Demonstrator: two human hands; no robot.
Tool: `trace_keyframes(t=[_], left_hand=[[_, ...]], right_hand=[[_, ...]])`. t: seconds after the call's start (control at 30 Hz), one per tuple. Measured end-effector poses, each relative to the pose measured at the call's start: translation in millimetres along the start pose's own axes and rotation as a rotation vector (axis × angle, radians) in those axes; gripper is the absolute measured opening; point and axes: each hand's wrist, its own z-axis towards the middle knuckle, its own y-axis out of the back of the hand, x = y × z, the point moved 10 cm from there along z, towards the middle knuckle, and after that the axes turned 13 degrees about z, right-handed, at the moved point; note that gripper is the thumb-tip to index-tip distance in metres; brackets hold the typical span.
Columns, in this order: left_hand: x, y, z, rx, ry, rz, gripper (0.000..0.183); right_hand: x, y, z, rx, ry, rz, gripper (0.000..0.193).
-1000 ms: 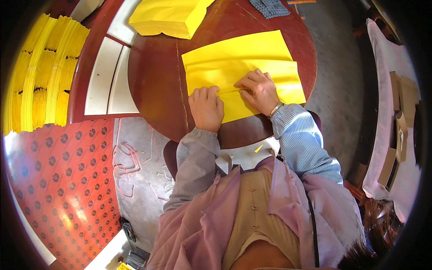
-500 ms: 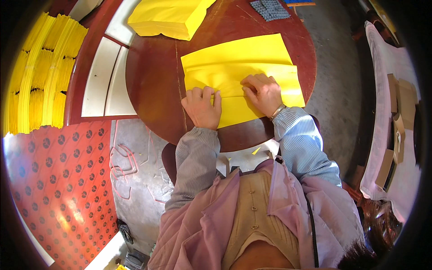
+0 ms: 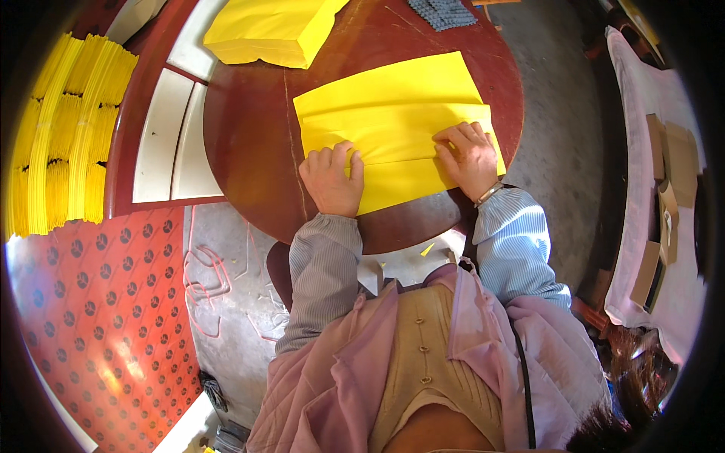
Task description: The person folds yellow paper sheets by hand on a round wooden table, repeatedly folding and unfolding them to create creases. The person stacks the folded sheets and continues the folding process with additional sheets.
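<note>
A large yellow paper sheet (image 3: 393, 113) lies folded on a round dark red table (image 3: 249, 136). My left hand (image 3: 332, 181) presses flat on the sheet's near left part, fingers on the fold line. My right hand (image 3: 468, 155) presses the fold further right, fingers spread on the paper; a bracelet sits at its wrist. Neither hand grips anything; both lie on top of the sheet.
A stack of yellow sheets (image 3: 268, 30) sits at the table's far left. Bundles of yellow strips (image 3: 68, 136) lie at the left. A red patterned mat (image 3: 98, 317) covers the floor at lower left. Cardboard pieces (image 3: 668, 196) rest on a white surface at right.
Both hands have slid apart along the fold, the left one to the left and the right one to the right, flattening the crease.
</note>
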Motion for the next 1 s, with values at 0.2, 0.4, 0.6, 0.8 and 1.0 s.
trace_keyframes(t=[0.2, 0.4, 0.6, 0.8, 1.0], left_hand=[[2.9, 6.1, 3.1, 0.087, -0.079, 0.037, 0.024], [-12.7, 9.9, 19.6, 0.118, -0.275, -0.081, 0.023], [-48.0, -1.1, 28.6, 0.264, -0.465, -0.159, 0.034], [-56.2, -8.5, 36.5, 0.308, -0.504, -0.137, 0.027], [-13.7, -4.9, 30.4, 0.283, -0.298, -0.065, 0.016]], right_hand=[[-30.5, 26.0, -14.9, 0.028, -0.159, -0.049, 0.011], [-48.1, 41.4, -18.5, 0.022, -0.222, -0.021, 0.010], [0.0, 30.2, -0.2, 0.020, 0.043, -0.165, 0.021], [10.2, -1.6, -0.5, 0.152, 0.038, 0.020, 0.033], [-26.4, 37.5, -31.2, 0.047, -0.058, 0.046, 0.020]])
